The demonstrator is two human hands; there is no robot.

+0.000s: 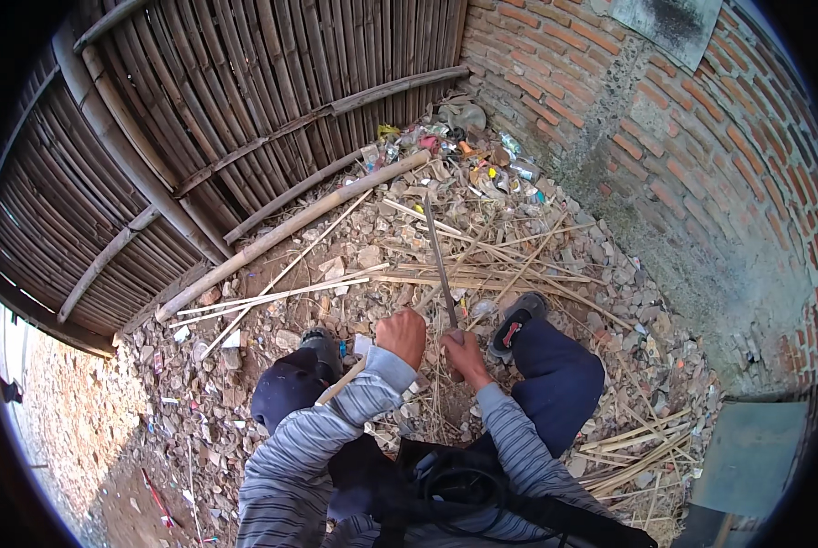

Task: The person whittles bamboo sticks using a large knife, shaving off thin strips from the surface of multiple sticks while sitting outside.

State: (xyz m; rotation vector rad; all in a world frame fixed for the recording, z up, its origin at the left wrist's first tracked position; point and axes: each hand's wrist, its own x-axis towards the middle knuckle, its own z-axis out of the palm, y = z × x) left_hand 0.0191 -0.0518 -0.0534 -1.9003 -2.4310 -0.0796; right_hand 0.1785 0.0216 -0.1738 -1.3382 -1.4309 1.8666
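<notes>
I am squatting on rubble-strewn ground. My right hand point(465, 354) is closed around the handle of a long knife point(439, 265), whose narrow blade points away from me over the ground. My left hand point(402, 334) is a fist just left of it, gripping a pale bamboo stick point(340, 384) that runs back toward my left knee. The two hands are almost touching. Thin split bamboo strips point(281, 294) lie crossed on the ground in front of them.
A thick bamboo pole point(290, 228) lies along the foot of a bamboo fence point(199, 110) on the left. A brick wall point(683, 137) closes the right side. Litter point(464, 151) fills the far corner. More split strips point(637, 452) lie at my right. My sandalled foot point(517, 321) rests on stones.
</notes>
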